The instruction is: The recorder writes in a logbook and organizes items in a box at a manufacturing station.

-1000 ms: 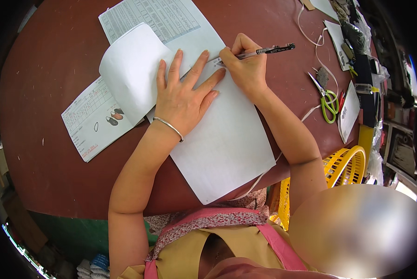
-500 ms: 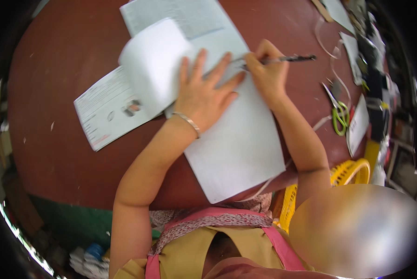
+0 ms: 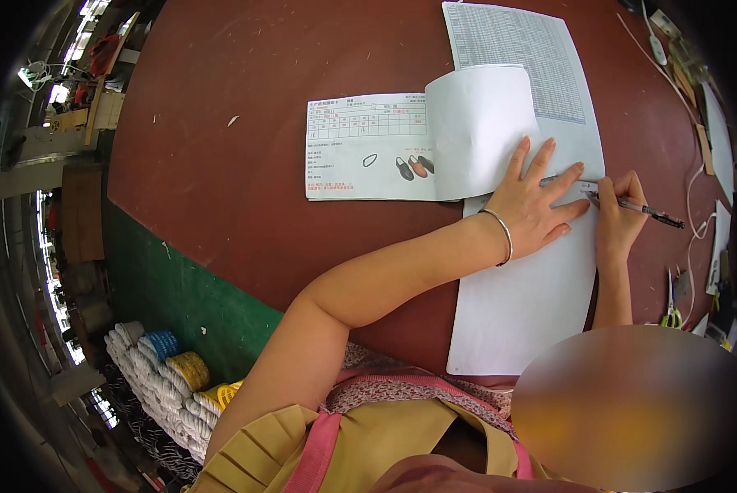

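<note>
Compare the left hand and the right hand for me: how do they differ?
The left hand is spread open, palm down; the right hand is closed around a pen. The left wears a metal bangle at the wrist; the right shows none. Both are at the upper part of the white sheet.

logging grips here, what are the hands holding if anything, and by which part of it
The right hand holds a pen by its lower barrel, near the writing tip. The left hand holds nothing; it rests spread on the white paper.
</note>
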A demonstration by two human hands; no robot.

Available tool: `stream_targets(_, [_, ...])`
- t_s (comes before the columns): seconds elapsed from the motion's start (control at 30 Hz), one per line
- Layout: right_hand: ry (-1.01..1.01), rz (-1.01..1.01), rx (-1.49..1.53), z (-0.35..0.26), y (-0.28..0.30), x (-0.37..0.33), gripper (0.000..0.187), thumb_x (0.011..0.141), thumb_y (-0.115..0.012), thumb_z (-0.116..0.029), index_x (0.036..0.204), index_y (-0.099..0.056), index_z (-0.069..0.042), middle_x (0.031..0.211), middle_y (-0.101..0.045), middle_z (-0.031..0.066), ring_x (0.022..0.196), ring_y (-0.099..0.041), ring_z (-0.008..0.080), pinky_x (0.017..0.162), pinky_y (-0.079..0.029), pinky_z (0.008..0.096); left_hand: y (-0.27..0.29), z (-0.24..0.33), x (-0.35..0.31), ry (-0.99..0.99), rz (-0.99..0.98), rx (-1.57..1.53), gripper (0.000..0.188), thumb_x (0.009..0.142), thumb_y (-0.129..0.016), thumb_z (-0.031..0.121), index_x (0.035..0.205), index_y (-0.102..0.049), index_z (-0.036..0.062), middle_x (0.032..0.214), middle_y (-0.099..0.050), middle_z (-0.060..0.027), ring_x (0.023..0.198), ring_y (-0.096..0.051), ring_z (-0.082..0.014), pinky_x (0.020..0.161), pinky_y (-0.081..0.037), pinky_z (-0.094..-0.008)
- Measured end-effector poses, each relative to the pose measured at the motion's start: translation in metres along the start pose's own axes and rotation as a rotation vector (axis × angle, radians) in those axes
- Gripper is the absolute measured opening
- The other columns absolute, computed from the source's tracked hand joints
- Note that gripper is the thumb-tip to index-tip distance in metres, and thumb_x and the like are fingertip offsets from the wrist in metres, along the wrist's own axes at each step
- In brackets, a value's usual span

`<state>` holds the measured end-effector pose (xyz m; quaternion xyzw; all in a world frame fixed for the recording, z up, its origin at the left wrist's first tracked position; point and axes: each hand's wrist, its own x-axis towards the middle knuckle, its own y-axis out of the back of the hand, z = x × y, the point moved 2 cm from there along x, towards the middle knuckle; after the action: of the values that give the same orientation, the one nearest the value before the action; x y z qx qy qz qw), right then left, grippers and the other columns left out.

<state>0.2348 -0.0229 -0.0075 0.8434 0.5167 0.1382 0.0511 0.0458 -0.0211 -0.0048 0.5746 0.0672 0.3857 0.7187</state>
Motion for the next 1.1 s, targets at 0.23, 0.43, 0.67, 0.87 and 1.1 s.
stream_targets(0.23, [-0.03,0.016,0.001,-0.003,-0.001,0.0,0.037,0.085,-0.063,0.008,0.069,-0.034,-0.009,0.067,-0.034,-0.0076,0.065,-0.029,0.0025,0.056,-0.03,0.0234,0.0,0.0,0.0,0.0,0.008,-0.012,0.037,0.094,-0.065,0.041,0.131,-0.066,0.0347,0.157,-0.039,-0.0052,0.145,-0.025,-0.0478,0.116,-0.019,-0.0704])
stream_targets(0.43, [-0.016,0.001,-0.101,-0.01,0.0,-0.002,0.031,0.086,-0.064,0.004,0.069,-0.04,-0.007,0.066,-0.039,-0.0065,0.065,-0.038,0.0025,0.056,-0.034,0.024,0.004,0.0,0.001,-0.009,-0.002,-0.017,0.039,0.094,-0.066,0.041,0.133,-0.065,0.0361,0.158,-0.04,-0.0045,0.145,-0.027,-0.0478,0.116,-0.021,-0.07])
stream_targets(0.67, [-0.024,0.044,-0.079,-0.007,0.001,0.0,0.023,0.08,-0.065,-0.001,0.068,-0.046,-0.005,0.062,-0.041,-0.0037,0.061,-0.038,0.0052,0.052,-0.033,0.0279,0.003,0.001,0.005,-0.026,-0.072,0.022,0.046,0.092,-0.067,0.038,0.138,-0.062,0.0369,0.16,-0.04,-0.0013,0.143,-0.034,-0.0438,0.115,-0.023,-0.0683])
stream_targets(0.87, [-0.101,0.053,-0.012,-0.014,0.001,-0.001,0.03,0.082,-0.065,-0.001,0.066,-0.04,-0.006,0.06,-0.041,-0.0029,0.059,-0.037,0.0046,0.05,-0.032,0.0282,0.011,0.003,0.008,-0.04,-0.072,0.086,0.038,0.096,-0.064,0.039,0.134,-0.066,0.0348,0.156,-0.043,-0.001,0.142,-0.034,-0.045,0.115,-0.023,-0.0677])
stream_targets(1.1, [-0.106,0.031,-0.066,-0.012,0.0,-0.002,0.033,0.084,-0.065,0.002,0.066,-0.039,-0.007,0.063,-0.04,-0.0058,0.06,-0.037,0.0028,0.051,-0.033,0.0247,0.011,0.003,0.008,-0.034,-0.103,0.107,0.044,0.097,-0.063,0.037,0.141,-0.061,0.0384,0.16,-0.04,0.0001,0.142,-0.034,-0.0434,0.116,-0.022,-0.0665])
